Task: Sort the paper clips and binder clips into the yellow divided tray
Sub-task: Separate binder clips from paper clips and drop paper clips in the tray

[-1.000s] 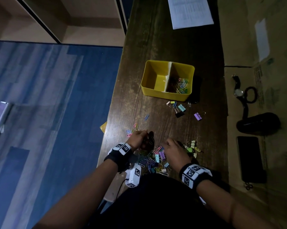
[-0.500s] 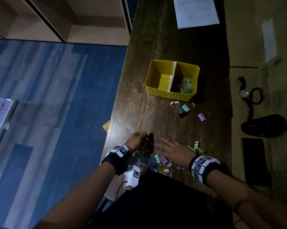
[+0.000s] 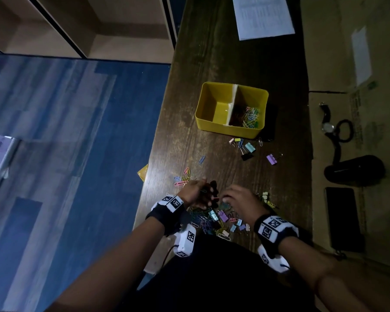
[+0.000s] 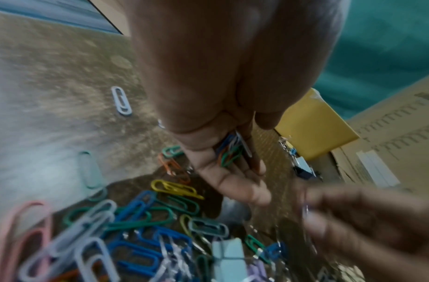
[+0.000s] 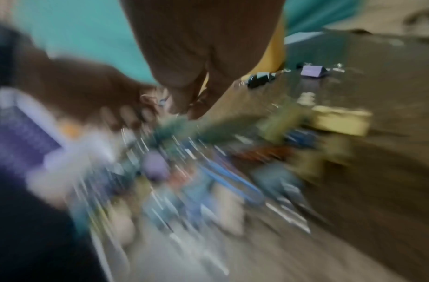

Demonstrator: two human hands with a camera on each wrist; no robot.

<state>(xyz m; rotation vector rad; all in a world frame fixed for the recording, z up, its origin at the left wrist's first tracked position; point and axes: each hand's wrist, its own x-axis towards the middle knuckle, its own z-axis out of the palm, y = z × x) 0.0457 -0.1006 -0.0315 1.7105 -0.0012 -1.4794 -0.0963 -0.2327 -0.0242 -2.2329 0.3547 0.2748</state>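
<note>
The yellow divided tray (image 3: 231, 129) stands mid-table; its right compartment holds coloured paper clips (image 3: 250, 117), its left one looks bare. A mixed pile of paper clips and binder clips (image 3: 214, 220) lies at the near table edge. Just above the pile, my left hand (image 3: 199, 192) is cupped around a small bunch of paper clips (image 4: 229, 152). My right hand (image 3: 235, 200) sits close beside it, fingertips pinched together on what looks like a thin clip (image 4: 305, 209). The right wrist view is badly blurred.
Loose binder clips (image 3: 249, 149) and a purple one (image 3: 271, 159) lie just in front of the tray. A paper sheet (image 3: 263, 16) lies at the far end. A watch (image 3: 328, 126), black pouch (image 3: 356, 170) and phone (image 3: 344, 219) lie on cardboard at right.
My right hand lay spread on the pile half a second ago; now its fingers are curled and drawn up beside my left hand. The left hand has hardly moved.
</note>
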